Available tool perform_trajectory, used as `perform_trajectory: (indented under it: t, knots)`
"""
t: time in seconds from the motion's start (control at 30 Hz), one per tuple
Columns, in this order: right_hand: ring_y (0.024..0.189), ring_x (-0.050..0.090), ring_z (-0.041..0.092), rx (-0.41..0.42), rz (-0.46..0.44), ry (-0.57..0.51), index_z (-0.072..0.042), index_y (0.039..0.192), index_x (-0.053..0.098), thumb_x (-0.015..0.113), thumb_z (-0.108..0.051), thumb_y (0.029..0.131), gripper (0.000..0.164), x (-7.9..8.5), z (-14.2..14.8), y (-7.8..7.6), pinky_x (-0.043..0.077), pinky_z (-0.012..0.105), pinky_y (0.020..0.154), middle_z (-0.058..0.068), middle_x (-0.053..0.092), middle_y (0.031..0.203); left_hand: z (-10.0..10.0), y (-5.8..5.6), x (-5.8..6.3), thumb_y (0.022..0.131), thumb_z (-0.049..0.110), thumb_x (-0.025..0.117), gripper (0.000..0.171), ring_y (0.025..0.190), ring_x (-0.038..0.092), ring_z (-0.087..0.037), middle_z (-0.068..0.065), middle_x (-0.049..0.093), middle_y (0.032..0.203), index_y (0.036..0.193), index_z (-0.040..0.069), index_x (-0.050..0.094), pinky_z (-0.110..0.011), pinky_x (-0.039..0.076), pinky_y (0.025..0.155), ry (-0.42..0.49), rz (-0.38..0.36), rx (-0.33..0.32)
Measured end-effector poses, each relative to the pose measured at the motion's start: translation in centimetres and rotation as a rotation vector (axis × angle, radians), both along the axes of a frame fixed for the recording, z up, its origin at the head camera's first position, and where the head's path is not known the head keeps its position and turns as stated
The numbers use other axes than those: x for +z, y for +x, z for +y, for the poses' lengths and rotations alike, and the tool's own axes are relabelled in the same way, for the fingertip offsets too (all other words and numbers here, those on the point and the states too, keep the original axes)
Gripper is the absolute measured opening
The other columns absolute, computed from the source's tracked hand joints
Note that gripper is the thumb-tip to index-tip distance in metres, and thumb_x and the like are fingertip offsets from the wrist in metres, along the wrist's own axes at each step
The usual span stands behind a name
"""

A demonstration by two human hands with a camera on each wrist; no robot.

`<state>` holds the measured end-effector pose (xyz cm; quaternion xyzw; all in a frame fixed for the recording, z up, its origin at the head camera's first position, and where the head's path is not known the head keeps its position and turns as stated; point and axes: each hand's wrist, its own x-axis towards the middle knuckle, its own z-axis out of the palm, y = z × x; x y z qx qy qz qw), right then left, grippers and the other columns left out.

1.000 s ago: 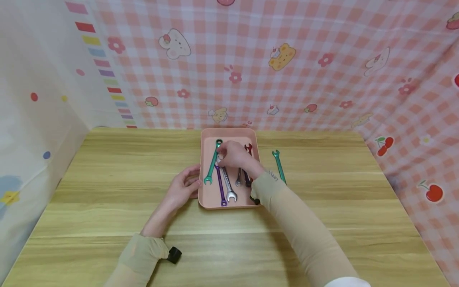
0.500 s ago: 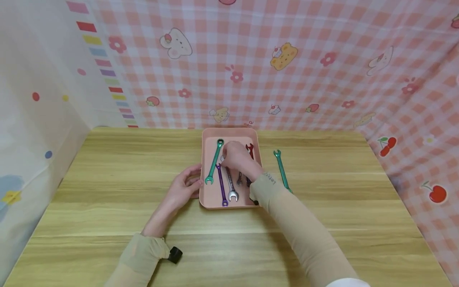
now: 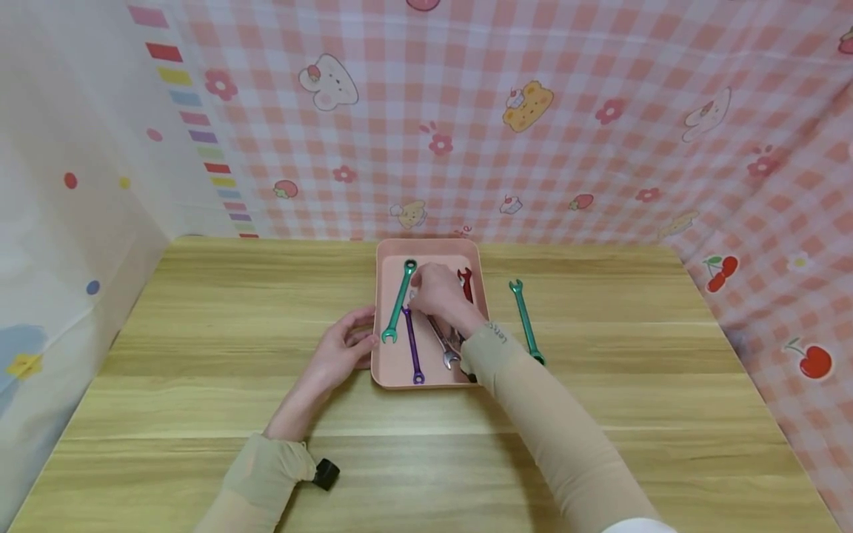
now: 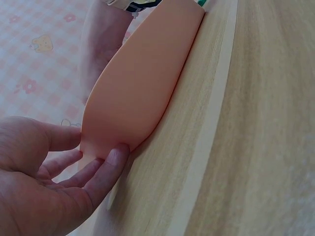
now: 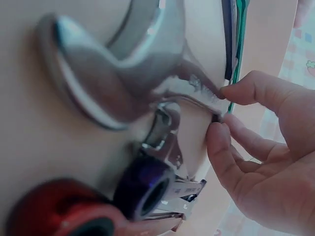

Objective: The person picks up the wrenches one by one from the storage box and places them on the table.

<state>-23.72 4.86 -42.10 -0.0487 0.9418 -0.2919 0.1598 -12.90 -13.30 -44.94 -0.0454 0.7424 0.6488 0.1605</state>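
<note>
My right hand (image 3: 438,290) is over the pink tray (image 3: 393,366), thumb and fingertips pinching a silver wrench (image 5: 170,83) partway along its handle. The wrench's open jaw end (image 3: 451,358) points toward the near side of the tray. Left of it in the tray lie a purple wrench (image 3: 413,344) and a green wrench (image 3: 400,300). A red wrench (image 3: 466,280) is along the right side, partly hidden by my right hand. My left hand (image 3: 338,346) rests its thumb and fingertips against the tray's left outer wall (image 4: 133,83).
A second green wrench (image 3: 525,318) lies on the wooden table (image 3: 600,311) to the right of the tray. In the right wrist view, a dark purple ring end (image 5: 145,189) and a smaller silver jaw (image 5: 165,128) sit near the red ring end (image 5: 64,211). A checked cloth (image 3: 426,170) hangs behind the table.
The silver wrench's near end has swung to the right inside the tray, away from the purple wrench. My right hand has shifted only slightly; my left hand stays at the tray wall.
</note>
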Motion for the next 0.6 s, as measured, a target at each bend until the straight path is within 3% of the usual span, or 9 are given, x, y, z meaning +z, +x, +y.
perform_trajectory:
  t: [0.2,0.4,0.6]
  knots:
    - [0.104,0.066,0.025,0.016,0.029,-0.001,-0.005,0.119,0.072,0.084,-0.014,0.085,0.038,-0.5,0.3,-0.4,0.060,0.035,0.093,0.011,0.075,0.119,0.0,0.0,0.0,0.106,0.000,0.052,0.060,0.145,0.051,-0.043,-0.023,0.042,0.164,0.163,0.008,0.035,-0.039,0.065,0.097,0.004,-0.009,-0.001]
    - [0.095,0.062,0.022,0.028,0.029,-0.061,-0.006,0.116,0.074,0.083,-0.012,0.084,0.034,-1.1,0.5,-0.8,0.053,0.028,0.078,0.010,0.073,0.111,-0.1,0.0,0.0,0.107,0.001,0.052,0.059,0.145,0.052,-0.044,-0.024,0.043,0.163,0.163,0.008,0.035,-0.039,0.065,0.096,0.004,-0.001,-0.004]
    - [0.094,0.060,0.019,0.031,0.022,-0.149,-0.007,0.117,0.076,0.077,-0.006,0.086,0.031,-1.5,1.0,-1.2,0.048,0.021,0.072,0.012,0.074,0.117,0.0,-0.2,-0.2,0.106,0.001,0.053,0.060,0.144,0.053,-0.042,-0.022,0.044,0.163,0.163,0.010,0.036,-0.037,0.066,0.096,-0.006,-0.013,0.003]
